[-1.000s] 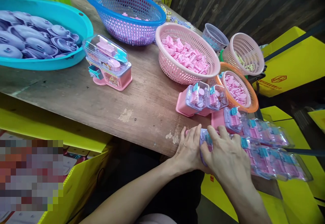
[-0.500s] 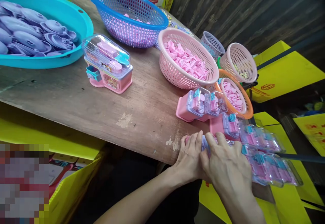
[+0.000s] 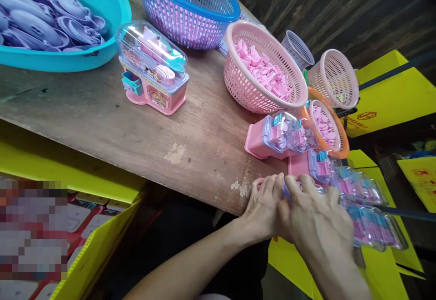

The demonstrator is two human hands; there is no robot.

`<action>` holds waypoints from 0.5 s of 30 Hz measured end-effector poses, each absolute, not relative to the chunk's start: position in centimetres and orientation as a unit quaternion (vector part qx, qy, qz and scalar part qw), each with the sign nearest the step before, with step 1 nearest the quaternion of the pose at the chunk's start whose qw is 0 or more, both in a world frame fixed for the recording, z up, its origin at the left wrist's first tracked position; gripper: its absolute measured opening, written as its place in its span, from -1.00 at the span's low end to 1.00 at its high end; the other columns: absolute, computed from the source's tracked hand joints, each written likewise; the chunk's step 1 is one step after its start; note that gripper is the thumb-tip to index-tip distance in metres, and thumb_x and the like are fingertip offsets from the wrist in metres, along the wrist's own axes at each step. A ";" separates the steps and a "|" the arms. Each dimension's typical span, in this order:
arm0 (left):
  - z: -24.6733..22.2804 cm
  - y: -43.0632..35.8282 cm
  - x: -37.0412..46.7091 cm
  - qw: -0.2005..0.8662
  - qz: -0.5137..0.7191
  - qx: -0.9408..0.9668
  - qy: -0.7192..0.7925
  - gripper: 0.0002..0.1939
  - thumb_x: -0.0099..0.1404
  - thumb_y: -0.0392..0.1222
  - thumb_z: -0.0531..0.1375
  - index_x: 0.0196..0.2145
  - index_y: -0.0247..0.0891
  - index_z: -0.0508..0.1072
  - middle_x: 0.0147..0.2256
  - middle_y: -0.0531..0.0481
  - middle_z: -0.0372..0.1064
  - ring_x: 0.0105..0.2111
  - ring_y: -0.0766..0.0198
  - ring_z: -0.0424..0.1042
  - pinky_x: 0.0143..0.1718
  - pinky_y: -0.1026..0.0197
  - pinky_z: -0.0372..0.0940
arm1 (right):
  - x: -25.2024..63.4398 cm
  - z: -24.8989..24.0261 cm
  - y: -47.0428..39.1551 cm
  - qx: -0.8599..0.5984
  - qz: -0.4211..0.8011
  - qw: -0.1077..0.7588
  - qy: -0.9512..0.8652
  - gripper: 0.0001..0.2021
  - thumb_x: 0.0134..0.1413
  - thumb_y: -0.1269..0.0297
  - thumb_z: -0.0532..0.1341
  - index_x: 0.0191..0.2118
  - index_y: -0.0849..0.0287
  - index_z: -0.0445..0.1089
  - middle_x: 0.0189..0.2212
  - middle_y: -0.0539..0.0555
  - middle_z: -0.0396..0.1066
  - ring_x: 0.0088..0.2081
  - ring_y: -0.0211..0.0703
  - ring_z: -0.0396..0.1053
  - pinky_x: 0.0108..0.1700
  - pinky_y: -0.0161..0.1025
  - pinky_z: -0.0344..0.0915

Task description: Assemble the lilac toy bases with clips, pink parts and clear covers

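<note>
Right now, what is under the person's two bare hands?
Under the left hand and right hand, small parts of a pink and lilac plastic toy case show; the hands cover most of it, hiding any contents there.

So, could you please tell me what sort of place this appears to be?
Probably a toy-assembly workshop: there's a pink plastic basket of loose pink parts, clustered clear-domed toys, and yellow cartons beside the wooden table.

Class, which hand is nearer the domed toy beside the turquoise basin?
Left. The left hand is to the lower right of the domed toy; the right hand is farther right.
</note>
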State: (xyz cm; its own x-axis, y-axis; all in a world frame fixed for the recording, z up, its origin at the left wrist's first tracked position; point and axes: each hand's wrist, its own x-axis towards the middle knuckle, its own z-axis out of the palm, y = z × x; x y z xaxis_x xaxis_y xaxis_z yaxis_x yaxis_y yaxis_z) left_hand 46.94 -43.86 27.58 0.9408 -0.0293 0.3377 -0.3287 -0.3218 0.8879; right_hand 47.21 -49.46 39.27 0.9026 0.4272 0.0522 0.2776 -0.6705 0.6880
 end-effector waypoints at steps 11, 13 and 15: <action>27.7 -43.8 46.9 0.583 0.122 0.797 -0.103 -0.33 0.11 0.03 0.16 0.14 -0.16 0.06 0.03 -0.11 0.20 0.09 0.10 0.15 0.15 -0.04 -0.06 | 47.0 39.1 -48.0 0.885 0.105 0.420 0.169 -0.83 0.15 0.29 -0.02 -0.23 0.08 0.29 -0.24 0.14 0.21 -0.37 -0.06 0.06 -0.44 -0.23 -0.16; 27.7 -43.8 46.8 0.586 0.129 0.793 -0.106 -0.26 0.06 0.04 0.19 0.15 -0.17 0.03 0.06 -0.13 0.17 0.10 0.08 0.13 0.16 -0.05 -0.07 | 47.1 39.2 -48.6 0.897 0.095 0.393 0.178 -0.86 0.13 0.24 0.02 -0.24 0.05 0.29 -0.24 0.11 0.22 -0.36 -0.05 0.04 -0.43 -0.23 -0.13; 27.7 -43.8 46.8 0.587 0.134 0.791 -0.109 -0.19 0.01 0.07 0.21 0.16 -0.18 0.01 0.09 -0.15 0.14 0.12 0.05 0.10 0.16 -0.08 -0.08 | 47.3 39.2 -49.1 0.905 0.090 0.372 0.185 -0.87 0.11 0.21 0.04 -0.25 0.03 0.29 -0.24 0.09 0.22 -0.36 -0.05 0.04 -0.42 -0.24 -0.11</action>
State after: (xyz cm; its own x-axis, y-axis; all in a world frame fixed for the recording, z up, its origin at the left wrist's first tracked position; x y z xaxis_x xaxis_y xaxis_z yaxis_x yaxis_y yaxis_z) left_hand 46.84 -43.78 27.67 0.9403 -0.0144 0.3401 -0.3298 -0.2863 0.8996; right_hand 47.30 -49.14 39.17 0.9156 0.4014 0.0246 0.2682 -0.6552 0.7062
